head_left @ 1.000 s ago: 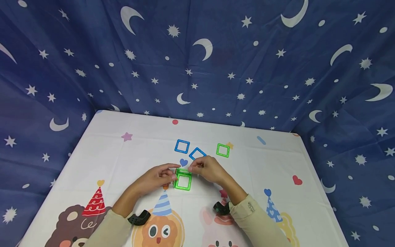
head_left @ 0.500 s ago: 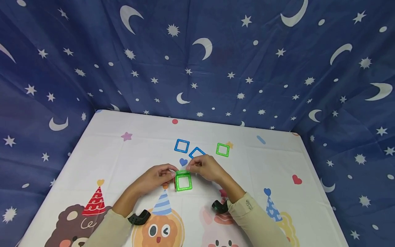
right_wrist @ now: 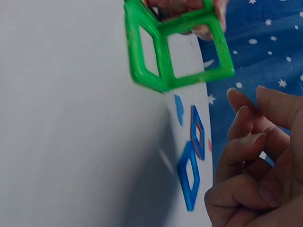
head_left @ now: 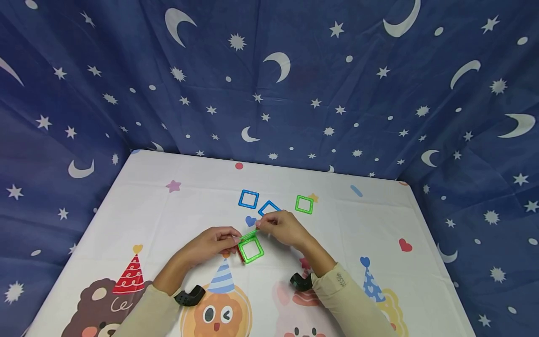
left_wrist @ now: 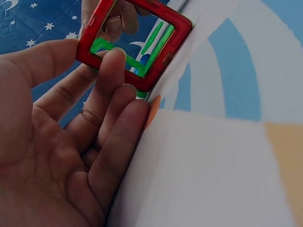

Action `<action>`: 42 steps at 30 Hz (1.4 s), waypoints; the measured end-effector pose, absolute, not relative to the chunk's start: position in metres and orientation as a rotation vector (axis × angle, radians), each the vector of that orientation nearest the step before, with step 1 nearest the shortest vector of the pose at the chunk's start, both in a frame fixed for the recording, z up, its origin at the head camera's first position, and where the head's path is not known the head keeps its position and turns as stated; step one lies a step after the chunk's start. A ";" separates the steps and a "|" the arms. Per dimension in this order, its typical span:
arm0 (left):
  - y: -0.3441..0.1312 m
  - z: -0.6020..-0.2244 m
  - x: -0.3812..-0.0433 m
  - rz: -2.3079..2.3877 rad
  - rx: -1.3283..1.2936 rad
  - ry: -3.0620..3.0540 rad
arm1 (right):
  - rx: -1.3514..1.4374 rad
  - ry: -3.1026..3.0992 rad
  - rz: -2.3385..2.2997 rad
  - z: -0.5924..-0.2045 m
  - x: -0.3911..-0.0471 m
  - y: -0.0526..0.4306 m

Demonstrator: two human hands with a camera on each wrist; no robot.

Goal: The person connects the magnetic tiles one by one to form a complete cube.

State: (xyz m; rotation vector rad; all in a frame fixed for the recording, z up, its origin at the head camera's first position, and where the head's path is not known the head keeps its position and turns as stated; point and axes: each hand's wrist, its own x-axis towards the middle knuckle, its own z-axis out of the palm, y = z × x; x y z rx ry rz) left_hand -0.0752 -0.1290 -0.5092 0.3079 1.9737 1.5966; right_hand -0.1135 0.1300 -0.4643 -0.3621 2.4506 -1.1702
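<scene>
A green square magnetic tile (head_left: pixel 251 249) lies flat on the table. A second green tile (right_wrist: pixel 198 52) stands upright along its far edge, joined to it. On their left side stands a red magnetic tile (left_wrist: pixel 182 22), upright. My left hand (head_left: pixel 219 242) pinches this joined group near its far left corner, thumb and fingers at the red tile's edge in the left wrist view. My right hand (head_left: pixel 284 228) hovers by the upright green tile's right end. The right wrist view shows its fingers (right_wrist: pixel 244 146) loosely bent, apart from the tiles, with nothing between them.
Beyond the hands lie a blue square tile (head_left: pixel 249 199), another blue tile (head_left: pixel 268 207) partly hidden by the right hand, and a loose green tile (head_left: pixel 304 204). A white cloth with printed cartoon figures covers the table (head_left: pixel 202 182). A dark blue starry curtain (head_left: pixel 294 93) surrounds it.
The joined tiles have turned counterclockwise and moved slightly nearer, showing more of the red tile. The left hand's fingers have shifted at the corner. The right hand has stayed nearly in place.
</scene>
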 end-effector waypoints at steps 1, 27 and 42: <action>-0.129 -0.509 -0.075 1.600 0.297 1.970 | -0.351 2.455 -1.177 -0.463 -0.115 0.132; -0.128 -0.511 -0.075 1.645 0.273 1.926 | 0.157 2.837 -0.962 -0.492 -0.151 0.203; -0.128 -0.509 -0.073 1.643 0.261 1.932 | 0.188 2.818 -1.008 -0.495 -0.156 0.208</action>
